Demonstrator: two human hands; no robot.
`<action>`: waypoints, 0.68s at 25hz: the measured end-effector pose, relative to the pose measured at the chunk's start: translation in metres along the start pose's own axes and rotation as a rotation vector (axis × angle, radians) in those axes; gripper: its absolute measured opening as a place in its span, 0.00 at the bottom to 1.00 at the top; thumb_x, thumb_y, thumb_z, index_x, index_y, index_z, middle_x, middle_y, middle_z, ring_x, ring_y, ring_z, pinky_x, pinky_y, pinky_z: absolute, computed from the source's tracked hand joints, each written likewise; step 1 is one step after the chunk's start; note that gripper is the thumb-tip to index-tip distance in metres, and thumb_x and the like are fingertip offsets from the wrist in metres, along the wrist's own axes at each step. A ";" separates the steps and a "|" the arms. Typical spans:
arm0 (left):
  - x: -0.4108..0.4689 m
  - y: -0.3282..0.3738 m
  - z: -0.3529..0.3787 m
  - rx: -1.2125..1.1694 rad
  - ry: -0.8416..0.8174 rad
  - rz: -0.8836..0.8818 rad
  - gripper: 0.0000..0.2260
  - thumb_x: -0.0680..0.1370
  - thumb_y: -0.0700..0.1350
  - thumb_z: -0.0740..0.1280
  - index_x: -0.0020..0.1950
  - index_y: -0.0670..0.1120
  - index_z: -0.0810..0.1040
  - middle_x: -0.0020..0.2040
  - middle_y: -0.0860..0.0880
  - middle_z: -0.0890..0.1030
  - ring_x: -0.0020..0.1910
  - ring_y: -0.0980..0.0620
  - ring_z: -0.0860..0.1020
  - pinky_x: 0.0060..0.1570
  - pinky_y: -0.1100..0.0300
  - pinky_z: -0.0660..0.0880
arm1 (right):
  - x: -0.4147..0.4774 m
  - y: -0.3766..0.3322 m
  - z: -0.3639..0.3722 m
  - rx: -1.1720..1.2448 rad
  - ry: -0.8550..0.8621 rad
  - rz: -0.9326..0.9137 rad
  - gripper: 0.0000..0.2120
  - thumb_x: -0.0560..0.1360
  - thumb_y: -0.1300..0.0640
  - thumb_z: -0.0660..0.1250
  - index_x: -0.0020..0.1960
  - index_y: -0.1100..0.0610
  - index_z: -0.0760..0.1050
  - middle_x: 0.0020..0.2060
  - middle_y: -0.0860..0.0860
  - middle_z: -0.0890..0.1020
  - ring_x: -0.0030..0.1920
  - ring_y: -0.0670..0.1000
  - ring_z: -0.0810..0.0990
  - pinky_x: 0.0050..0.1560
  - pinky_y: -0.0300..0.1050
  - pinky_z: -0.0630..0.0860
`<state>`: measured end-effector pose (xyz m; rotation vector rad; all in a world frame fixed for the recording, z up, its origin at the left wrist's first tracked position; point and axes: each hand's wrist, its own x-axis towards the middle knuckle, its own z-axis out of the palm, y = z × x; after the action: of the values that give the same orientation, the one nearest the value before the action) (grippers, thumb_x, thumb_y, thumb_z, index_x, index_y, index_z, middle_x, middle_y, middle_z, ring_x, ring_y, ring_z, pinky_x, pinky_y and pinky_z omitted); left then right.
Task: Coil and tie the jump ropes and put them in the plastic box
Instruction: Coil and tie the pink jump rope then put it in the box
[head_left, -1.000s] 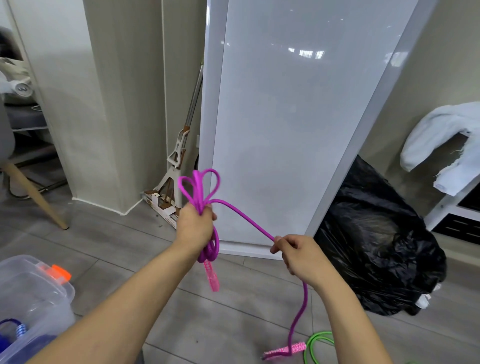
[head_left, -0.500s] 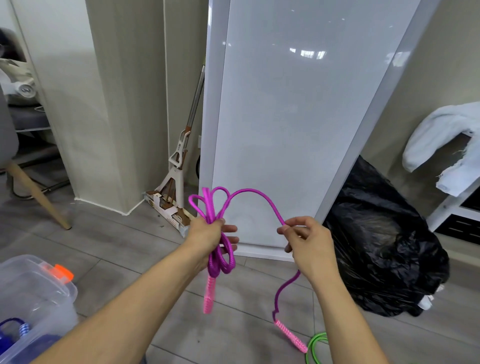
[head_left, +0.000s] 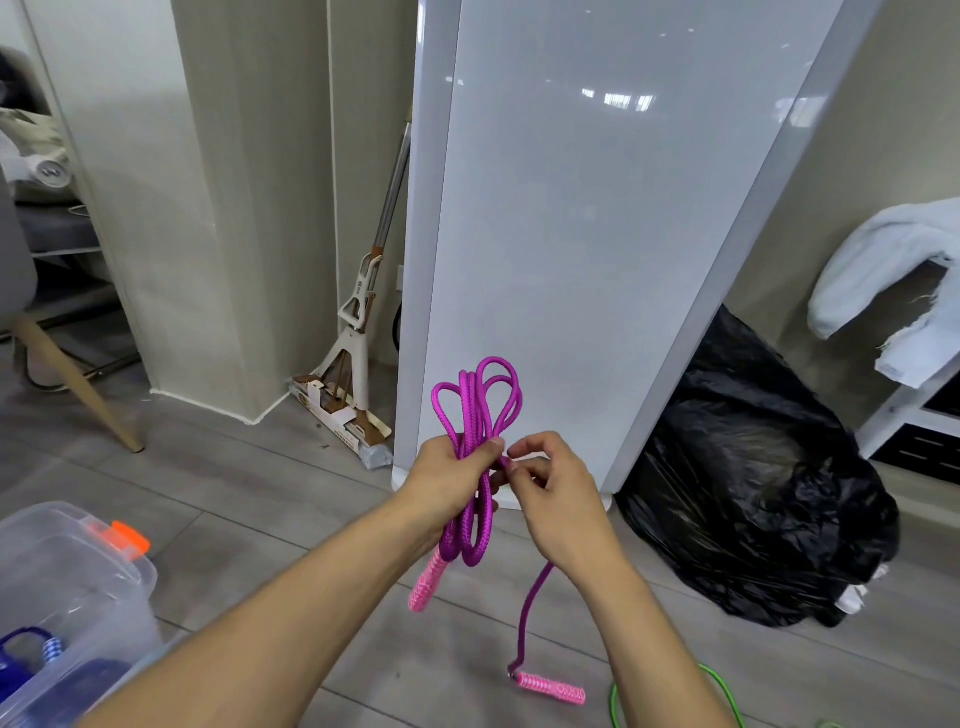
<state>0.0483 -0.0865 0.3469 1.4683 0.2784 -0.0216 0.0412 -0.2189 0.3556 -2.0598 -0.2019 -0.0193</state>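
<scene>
— Above the floor (head_left: 249, 499), where is the purple jump rope (head_left: 475, 410)?
— Coiled in the left hand's (head_left: 447, 480) grip; the right hand (head_left: 558, 499) pinches its loose strand just beside. The plastic box (head_left: 78, 577) stands lower left.

Forearms reach forward, left grip (head_left: 447, 478) curled tight, right grip (head_left: 550, 486) pinching beside it.
</scene>
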 end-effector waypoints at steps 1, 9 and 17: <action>0.000 -0.002 0.000 0.035 0.004 0.026 0.10 0.80 0.46 0.68 0.48 0.39 0.82 0.36 0.45 0.82 0.34 0.52 0.82 0.38 0.55 0.81 | -0.001 0.000 0.001 0.010 -0.001 0.008 0.03 0.80 0.59 0.65 0.51 0.51 0.75 0.41 0.47 0.87 0.35 0.37 0.80 0.36 0.29 0.70; 0.018 0.016 -0.023 -0.366 0.187 0.027 0.04 0.83 0.38 0.61 0.52 0.39 0.73 0.40 0.43 0.80 0.36 0.45 0.83 0.40 0.51 0.83 | -0.002 0.001 -0.010 -0.033 -0.245 0.080 0.09 0.81 0.53 0.63 0.48 0.52 0.81 0.30 0.50 0.82 0.26 0.49 0.72 0.29 0.40 0.70; 0.032 0.018 -0.050 -0.536 0.137 -0.163 0.06 0.81 0.43 0.61 0.51 0.41 0.71 0.33 0.47 0.71 0.29 0.49 0.72 0.33 0.51 0.80 | -0.001 0.015 -0.044 -0.115 -0.438 0.128 0.12 0.81 0.51 0.64 0.47 0.52 0.85 0.26 0.47 0.67 0.26 0.46 0.62 0.29 0.37 0.61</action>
<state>0.0743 -0.0309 0.3542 0.9133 0.4748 0.0214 0.0456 -0.2650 0.3632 -2.1657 -0.3440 0.5124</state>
